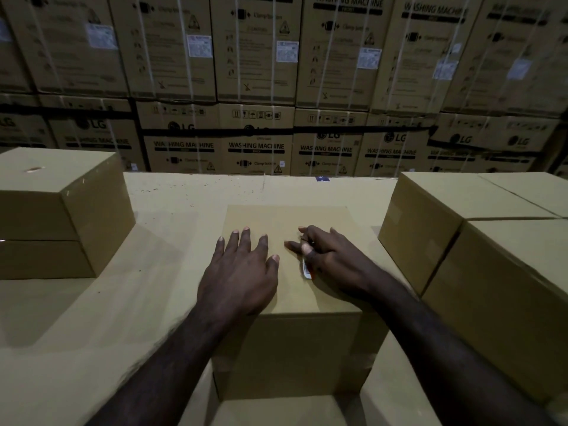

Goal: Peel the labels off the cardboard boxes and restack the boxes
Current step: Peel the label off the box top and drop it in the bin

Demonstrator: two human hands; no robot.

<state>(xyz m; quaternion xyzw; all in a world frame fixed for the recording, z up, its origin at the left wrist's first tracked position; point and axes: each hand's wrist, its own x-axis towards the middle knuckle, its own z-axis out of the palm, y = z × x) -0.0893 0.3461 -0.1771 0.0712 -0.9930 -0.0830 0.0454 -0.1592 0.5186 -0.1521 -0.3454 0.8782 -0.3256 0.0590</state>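
Resting on the plain brown box (pixel 285 222), left fingers (pixel 242 241) spread, right pinch a label (pixel 306 269).

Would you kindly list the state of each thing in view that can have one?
middle box: closed, top bare where visible
label: peeled, held under right hand
left hand: flat on middle box, fingers straight
right hand: pinching the label
left boxes: closed, stacked two high
right boxes: closed, side by side

Wall of strapped washing machine cartons (pixel 258 142) at back w/ white stickers (pixel 287 51); pale worktop (pixel 172 204) below.
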